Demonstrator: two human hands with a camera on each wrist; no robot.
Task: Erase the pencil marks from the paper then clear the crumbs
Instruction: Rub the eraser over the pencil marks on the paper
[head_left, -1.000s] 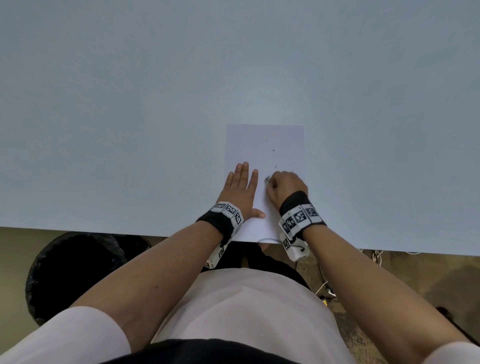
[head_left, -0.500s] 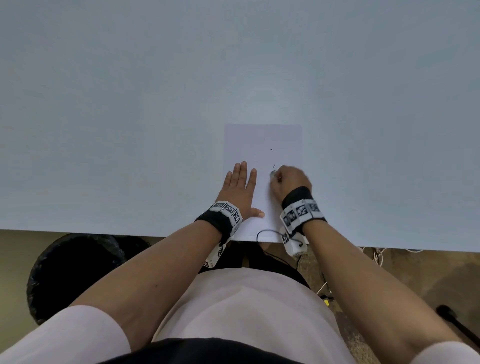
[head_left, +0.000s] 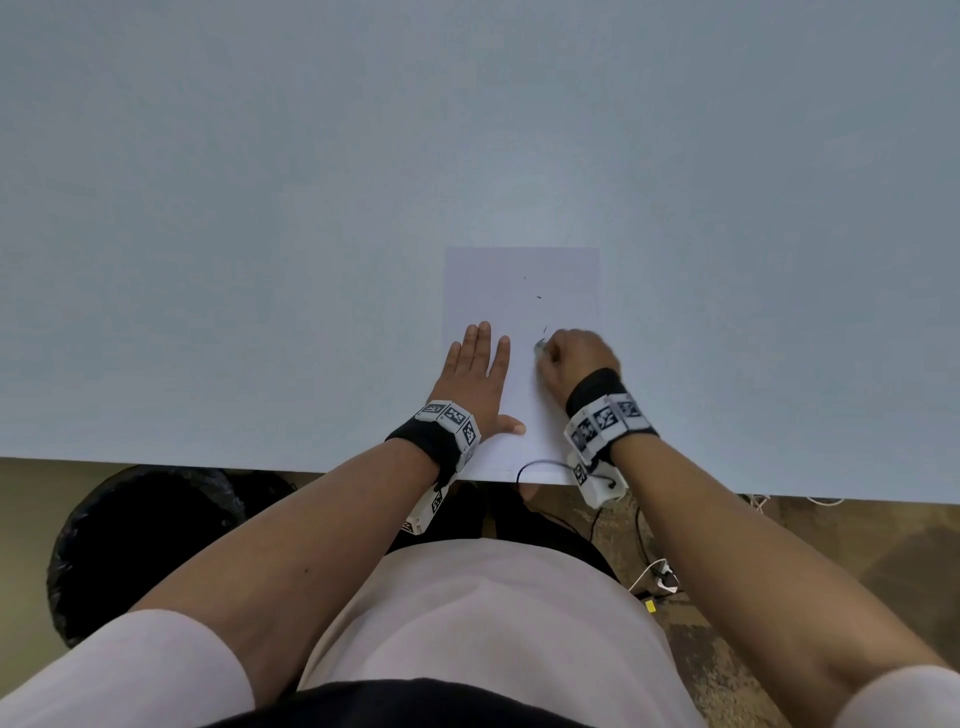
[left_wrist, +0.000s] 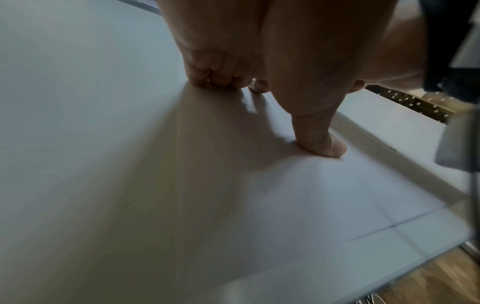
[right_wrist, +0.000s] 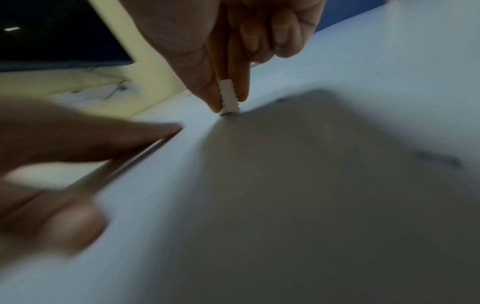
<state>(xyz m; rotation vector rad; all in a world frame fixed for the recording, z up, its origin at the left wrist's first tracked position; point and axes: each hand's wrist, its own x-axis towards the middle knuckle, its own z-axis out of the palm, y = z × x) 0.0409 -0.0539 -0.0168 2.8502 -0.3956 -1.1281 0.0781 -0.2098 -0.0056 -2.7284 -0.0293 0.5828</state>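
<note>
A white sheet of paper (head_left: 519, 291) lies on the pale table near its front edge, with a few small dark specks (head_left: 538, 298) on its upper half. My left hand (head_left: 478, 374) lies flat on the sheet's left side, fingers straight, thumb (left_wrist: 322, 139) pressed down on the paper (left_wrist: 311, 205). My right hand (head_left: 574, 358) pinches a small white eraser (right_wrist: 228, 98) between thumb and fingers, its tip touching the paper (right_wrist: 389, 102). In the head view the eraser (head_left: 540, 344) barely peeks out by the knuckles.
The pale table (head_left: 260, 208) stretches wide to the left, right and far side. Below its front edge a black bin bag (head_left: 140, 540) sits on the floor at the left, and cables (head_left: 654, 571) lie on the floor at the right.
My right hand with the eraser has slid a little up the paper and to the right, away from me. The left hand has stayed flat in place.
</note>
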